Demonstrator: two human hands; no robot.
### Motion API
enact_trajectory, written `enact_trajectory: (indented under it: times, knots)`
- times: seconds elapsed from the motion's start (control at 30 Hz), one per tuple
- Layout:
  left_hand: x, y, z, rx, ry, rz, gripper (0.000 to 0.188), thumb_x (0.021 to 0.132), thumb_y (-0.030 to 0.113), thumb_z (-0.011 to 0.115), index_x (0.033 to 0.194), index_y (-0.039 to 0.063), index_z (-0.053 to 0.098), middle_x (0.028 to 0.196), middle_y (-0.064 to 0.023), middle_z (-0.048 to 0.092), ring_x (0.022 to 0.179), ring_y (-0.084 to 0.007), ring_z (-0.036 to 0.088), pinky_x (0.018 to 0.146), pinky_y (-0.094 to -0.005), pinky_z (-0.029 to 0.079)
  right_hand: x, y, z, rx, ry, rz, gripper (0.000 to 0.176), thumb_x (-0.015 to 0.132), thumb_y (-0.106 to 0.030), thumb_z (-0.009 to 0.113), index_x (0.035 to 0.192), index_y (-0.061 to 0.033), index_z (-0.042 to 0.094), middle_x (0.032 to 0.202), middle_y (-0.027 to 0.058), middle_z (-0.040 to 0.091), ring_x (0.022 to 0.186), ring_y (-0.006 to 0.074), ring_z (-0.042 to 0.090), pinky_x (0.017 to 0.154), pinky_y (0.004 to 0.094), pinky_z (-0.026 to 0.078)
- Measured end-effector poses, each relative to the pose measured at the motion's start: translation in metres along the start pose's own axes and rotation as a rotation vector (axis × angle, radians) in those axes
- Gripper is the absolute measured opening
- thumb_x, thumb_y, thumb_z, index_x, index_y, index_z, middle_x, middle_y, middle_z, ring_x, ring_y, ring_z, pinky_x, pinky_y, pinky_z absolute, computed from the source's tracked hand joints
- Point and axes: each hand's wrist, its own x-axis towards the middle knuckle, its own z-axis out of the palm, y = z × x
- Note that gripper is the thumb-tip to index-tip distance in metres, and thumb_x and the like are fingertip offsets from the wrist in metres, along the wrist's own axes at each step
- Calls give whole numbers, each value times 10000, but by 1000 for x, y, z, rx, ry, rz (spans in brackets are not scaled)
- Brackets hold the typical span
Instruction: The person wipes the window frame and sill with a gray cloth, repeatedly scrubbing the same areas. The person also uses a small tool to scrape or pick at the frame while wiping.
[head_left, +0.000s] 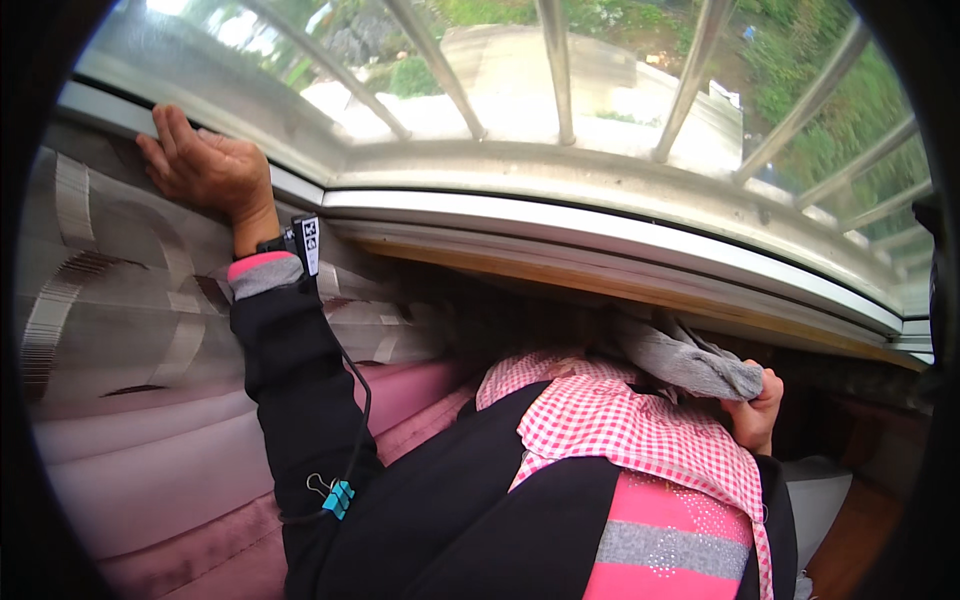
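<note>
At the upper left, my left hand (210, 169) is against the white window frame (293, 184), its fingers bent over the frame's edge beside the glass. A small black device with a pale label (308, 246) is strapped at that wrist. My right hand (756, 416), low on the right, grips one end of a bunched grey cloth (686, 360). The cloth hangs just below the wooden edge of the window sill (600, 289), and its far end fades into shadow. Part of my right hand is hidden behind the cloth.
Metal bars (555, 82) stand outside the glass, above a paved yard. A patterned grey curtain (112, 285) hangs at left over pink upholstery (165, 465). A black cable (365, 397) with a blue binder clip (339, 499) runs along my left sleeve.
</note>
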Motion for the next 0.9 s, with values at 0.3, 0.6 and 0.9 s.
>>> enact_trajectory:
  times: [0.3, 0.6, 0.9]
  knots:
    - [-7, 67, -92, -675, -276, -431, 280, 973, 19, 576, 1244, 10, 645, 1217, -151, 684, 1108, -309, 643, 963, -402, 484, 63, -49, 36, -181, -262, -268, 177, 756, 11, 702, 933, 7, 714, 712, 121, 646, 585, 260, 646, 559, 292, 466]
    - [-45, 189, -232, -1965, -1278, -888, 174, 856, -2, 740, 1026, -35, 724, 1095, -142, 727, 993, -187, 688, 879, -338, 530, 102, -60, 97, -58, -344, -413, 212, 812, -19, 698, 1020, -39, 665, 704, 149, 607, 613, 345, 626, 549, 368, 475]
    - [-68, 111, -157, -840, -351, -1417, 248, 991, 71, 557, 1179, -89, 575, 1134, -173, 675, 974, -264, 642, 911, -379, 514, 74, -32, 67, -43, -155, 23, 238, 919, -81, 699, 1152, -38, 670, 588, 73, 549, 513, 100, 458, 512, 288, 398]
